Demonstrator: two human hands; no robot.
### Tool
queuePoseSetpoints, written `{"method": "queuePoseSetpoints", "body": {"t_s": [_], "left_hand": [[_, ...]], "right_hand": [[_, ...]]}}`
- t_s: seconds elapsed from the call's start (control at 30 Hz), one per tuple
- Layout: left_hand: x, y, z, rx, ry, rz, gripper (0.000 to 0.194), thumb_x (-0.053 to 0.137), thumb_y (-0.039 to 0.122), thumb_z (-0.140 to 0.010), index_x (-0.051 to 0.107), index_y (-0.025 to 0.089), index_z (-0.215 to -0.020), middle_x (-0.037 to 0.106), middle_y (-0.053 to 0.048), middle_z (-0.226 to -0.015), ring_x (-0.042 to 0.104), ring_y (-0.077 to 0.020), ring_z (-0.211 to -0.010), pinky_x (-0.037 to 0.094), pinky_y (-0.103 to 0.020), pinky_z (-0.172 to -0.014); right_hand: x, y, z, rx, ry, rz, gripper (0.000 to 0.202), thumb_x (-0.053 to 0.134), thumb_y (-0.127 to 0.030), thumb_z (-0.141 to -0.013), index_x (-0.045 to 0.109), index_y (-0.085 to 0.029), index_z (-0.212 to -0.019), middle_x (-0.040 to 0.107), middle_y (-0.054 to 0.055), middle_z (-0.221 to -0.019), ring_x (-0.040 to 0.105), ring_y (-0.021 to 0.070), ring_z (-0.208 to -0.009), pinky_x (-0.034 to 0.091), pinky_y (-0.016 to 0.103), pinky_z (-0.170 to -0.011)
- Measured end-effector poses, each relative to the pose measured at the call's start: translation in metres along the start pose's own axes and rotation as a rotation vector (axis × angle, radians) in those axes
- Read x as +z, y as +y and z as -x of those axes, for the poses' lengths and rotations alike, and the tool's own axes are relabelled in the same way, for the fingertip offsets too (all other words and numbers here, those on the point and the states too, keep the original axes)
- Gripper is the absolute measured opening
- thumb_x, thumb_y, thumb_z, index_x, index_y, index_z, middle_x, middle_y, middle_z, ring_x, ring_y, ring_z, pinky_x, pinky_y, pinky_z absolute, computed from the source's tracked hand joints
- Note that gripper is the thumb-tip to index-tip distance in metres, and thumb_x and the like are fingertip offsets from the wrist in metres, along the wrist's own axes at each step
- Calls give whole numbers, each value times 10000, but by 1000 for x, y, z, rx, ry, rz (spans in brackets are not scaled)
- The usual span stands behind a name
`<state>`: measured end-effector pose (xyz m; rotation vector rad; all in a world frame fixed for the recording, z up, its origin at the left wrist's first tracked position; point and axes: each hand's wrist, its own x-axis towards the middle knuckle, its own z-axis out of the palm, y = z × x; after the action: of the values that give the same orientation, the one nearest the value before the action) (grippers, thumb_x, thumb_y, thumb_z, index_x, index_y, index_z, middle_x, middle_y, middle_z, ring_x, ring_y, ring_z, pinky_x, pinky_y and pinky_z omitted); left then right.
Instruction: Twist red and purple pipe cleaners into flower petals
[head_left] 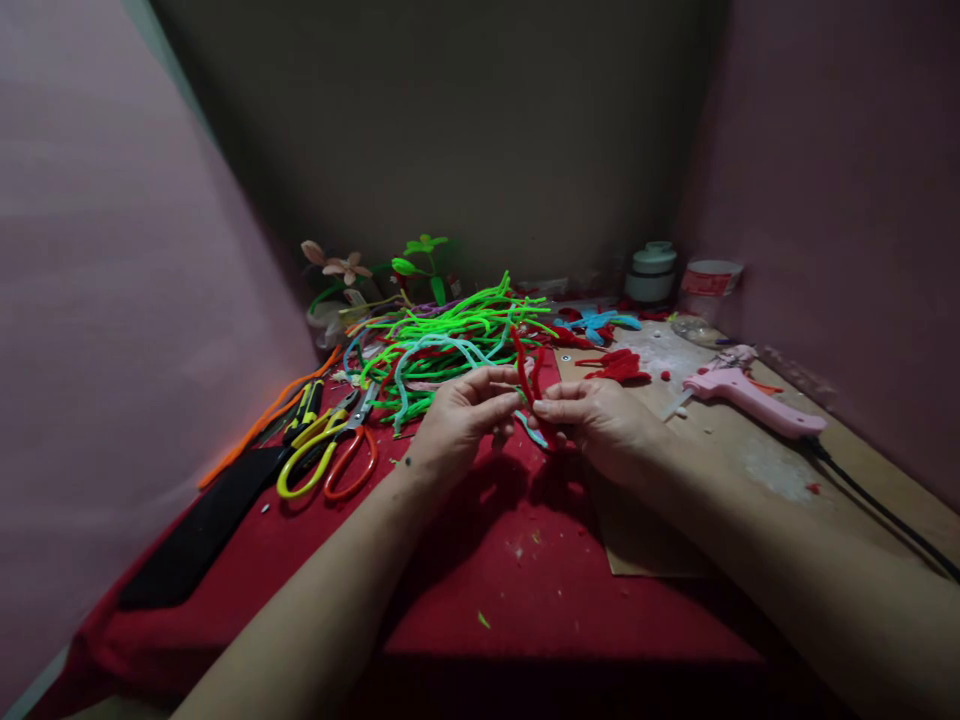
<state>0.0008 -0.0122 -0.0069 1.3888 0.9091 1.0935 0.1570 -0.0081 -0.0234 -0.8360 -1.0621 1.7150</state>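
Between my two hands a bent red pipe cleaner (pixel 520 352) stands up in a narrow loop, its lower part partly hidden by fingers. My right hand (pixel 600 415) pinches it low down between thumb and forefinger. From the other side, my left hand (pixel 472 410) is closed, thumb and forefinger tips at the same red stem. Just behind the hands lies a heap of green pipe cleaners (pixel 465 325), with light blue pipe cleaners (pixel 442 343) draped across its front. Red pipe-cleaner petals (pixel 619 367) rest on the board beyond my right hand.
Scissors (pixel 349 465) with yellow and red handles lie left on the red cloth (pixel 465 600), near a black strip (pixel 206 530). On the brown board (pixel 750 480) lies a pink glue gun (pixel 757 400) with a black cord. Behind stand pipe-cleaner flowers (pixel 349 267), a jar (pixel 651 272) and a cup (pixel 709 285).
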Motion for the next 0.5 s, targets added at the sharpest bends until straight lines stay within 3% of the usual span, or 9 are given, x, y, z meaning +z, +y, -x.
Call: {"method": "queuePoseSetpoints", "body": {"t_s": [0.17, 0.5], "left_hand": [[-2, 1, 2, 120, -38, -33, 168, 646, 227, -694, 612, 156, -843, 580, 7, -655, 504, -80, -511, 391, -199, -463], [-10, 17, 6, 356, -173, -651, 146, 560, 246, -788, 687, 187, -828, 558, -45, -842, 524, -142, -793, 425, -242, -719]], "right_hand": [[3, -3, 3, 79, -33, -17, 106, 694, -163, -528, 605, -110, -550, 592, 11, -487, 439, 56, -407, 274, 204, -440], [-2, -4, 3, 78, -143, 128, 62, 647, -153, -526, 607, -111, -504, 579, 16, -472, 406, 57, -386, 266, 226, -433]]}}
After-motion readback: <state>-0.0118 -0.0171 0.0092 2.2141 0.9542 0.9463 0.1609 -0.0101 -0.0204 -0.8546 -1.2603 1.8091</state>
